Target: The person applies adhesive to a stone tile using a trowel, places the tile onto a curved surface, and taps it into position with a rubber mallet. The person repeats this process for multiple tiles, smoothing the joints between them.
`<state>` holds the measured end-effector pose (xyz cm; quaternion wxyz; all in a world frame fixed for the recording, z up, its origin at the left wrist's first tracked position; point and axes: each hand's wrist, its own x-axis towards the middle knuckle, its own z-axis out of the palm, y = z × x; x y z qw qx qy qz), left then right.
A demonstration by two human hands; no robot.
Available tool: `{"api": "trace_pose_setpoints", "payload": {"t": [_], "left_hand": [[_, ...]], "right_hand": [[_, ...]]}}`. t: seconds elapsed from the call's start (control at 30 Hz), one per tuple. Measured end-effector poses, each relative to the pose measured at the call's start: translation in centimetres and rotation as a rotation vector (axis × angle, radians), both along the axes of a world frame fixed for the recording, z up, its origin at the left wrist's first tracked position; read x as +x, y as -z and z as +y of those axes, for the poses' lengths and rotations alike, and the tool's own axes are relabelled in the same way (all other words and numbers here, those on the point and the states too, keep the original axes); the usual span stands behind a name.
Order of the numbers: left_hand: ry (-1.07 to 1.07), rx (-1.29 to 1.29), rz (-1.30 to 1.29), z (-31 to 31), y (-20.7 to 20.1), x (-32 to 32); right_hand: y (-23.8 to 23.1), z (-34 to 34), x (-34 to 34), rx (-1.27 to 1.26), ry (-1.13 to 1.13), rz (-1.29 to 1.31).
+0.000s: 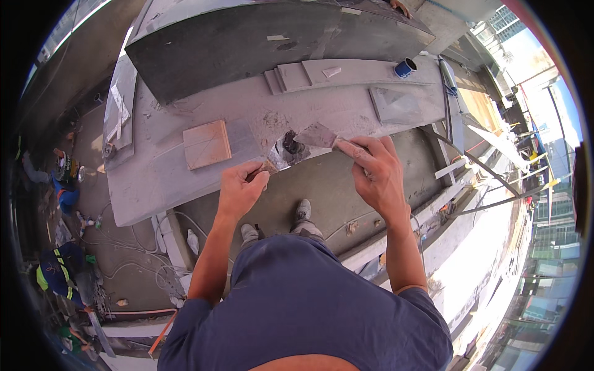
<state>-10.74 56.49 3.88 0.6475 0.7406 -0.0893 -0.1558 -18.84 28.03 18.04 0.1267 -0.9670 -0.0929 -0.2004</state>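
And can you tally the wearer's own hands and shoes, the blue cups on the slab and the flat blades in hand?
Hands: 2 (left hand, right hand)
Shoes: 2 (left shoe, right shoe)
Blue cup: 1
Flat blade: 1
Total: 6

Hard daylight pours in on the right, where glassy buildings [550, 260] stand in the distance, while over here the grey floor [396, 176] lies shaded around the long, dusty surface [148, 191].

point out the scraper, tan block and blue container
scraper [316, 134]: head view, middle of the blade
tan block [206, 144]: head view, top face
blue container [403, 69]: head view, outer side wall
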Motion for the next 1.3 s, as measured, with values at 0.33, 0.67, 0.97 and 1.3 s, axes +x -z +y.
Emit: {"api": "trace_pose_setpoints", "payload": {"t": [0.33,0.67,0.97,1.3], "left_hand": [[0.08,-0.019,0.05,-19.1,-1.3,1.6],[0.173,0.02,0.177,-32.6,-1.6,3.2],[0.243,-0.066,0.288,-38.2,-1.7,7.7],[0.239,-0.504,0.526,-40.7,1.5,18.6]], "right_hand": [[1.4,-17.8,-0.9,0.053,0.054,0.069],[2.2,-32.0,0.2,0.125,0.119,0.002],[2.1,-37.7,3.3,0.243,0.134,0.038],[3.9,-42.2,15.2,0.465,0.127,0.114]]}}
